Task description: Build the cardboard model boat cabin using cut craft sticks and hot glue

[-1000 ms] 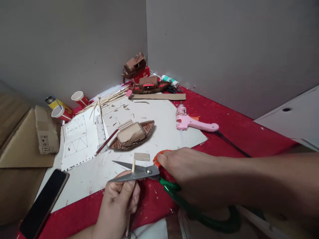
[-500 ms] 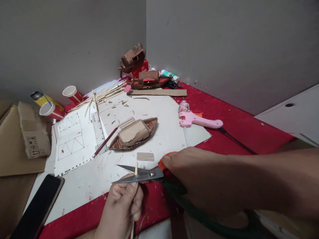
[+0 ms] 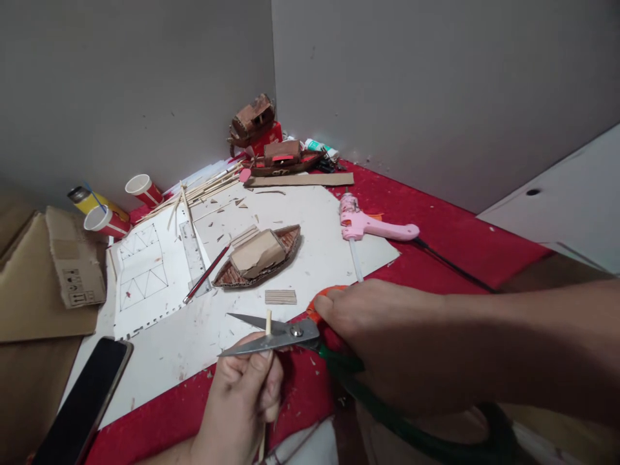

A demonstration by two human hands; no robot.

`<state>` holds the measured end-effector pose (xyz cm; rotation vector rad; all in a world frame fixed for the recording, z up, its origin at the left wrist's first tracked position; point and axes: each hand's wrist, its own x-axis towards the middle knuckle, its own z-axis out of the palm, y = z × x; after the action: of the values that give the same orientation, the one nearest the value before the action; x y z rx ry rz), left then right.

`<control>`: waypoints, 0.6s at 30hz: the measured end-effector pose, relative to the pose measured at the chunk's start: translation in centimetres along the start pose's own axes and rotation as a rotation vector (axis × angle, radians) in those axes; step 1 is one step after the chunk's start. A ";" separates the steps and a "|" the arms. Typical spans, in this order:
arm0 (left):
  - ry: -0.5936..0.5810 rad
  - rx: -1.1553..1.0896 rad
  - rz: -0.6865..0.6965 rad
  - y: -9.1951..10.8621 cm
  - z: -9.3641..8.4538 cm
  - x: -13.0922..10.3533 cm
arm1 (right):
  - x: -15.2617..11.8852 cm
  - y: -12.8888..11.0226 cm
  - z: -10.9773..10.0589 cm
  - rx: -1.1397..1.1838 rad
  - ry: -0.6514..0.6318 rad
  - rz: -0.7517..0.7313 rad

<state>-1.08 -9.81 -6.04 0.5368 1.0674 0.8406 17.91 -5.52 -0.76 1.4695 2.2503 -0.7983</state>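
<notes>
My left hand (image 3: 245, 387) pinches a thin wooden stick (image 3: 268, 321), whose upper end pokes up between the parted blades of a pair of scissors (image 3: 285, 339). My right hand (image 3: 382, 336) is closed round the scissors' orange and green handles. The lower part of the stick runs down below my left fingers. Just beyond the blades lies a small ridged cardboard piece (image 3: 281, 297). Behind it sits a little cardboard boat (image 3: 258, 255) with a tan curved roof.
A pink glue gun (image 3: 371, 226) lies on the right with its cord trailing. Leftward are a phone (image 3: 87, 400), a pencil (image 3: 207, 274), a ruler (image 3: 192, 252), a drawing (image 3: 143, 278), paper cups (image 3: 109, 223) and cardboard boxes (image 3: 75, 258). Wooden sticks (image 3: 203, 184) and brown model boats (image 3: 285, 158) lie at the back.
The view has shifted slightly, so the table's things sit a little differently in frame. Both hands keep their grip, the stick still between the scissor blades.
</notes>
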 end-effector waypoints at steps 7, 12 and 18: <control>0.034 0.064 -0.047 0.5 -0.2 -0.2 | 0.6 -0.1 0.2 -0.029 0.044 -0.037; 0.061 0.071 -0.071 0.6 -0.5 0.0 | 0.9 -0.2 0.1 -0.031 0.065 -0.044; 0.061 0.060 -0.083 0.1 -0.9 0.3 | 1.2 -0.7 0.4 -0.050 0.157 -0.063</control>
<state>-1.89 -9.49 -6.46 0.5160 1.1661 0.7576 16.77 -5.11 -1.62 1.4926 2.4236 -0.6609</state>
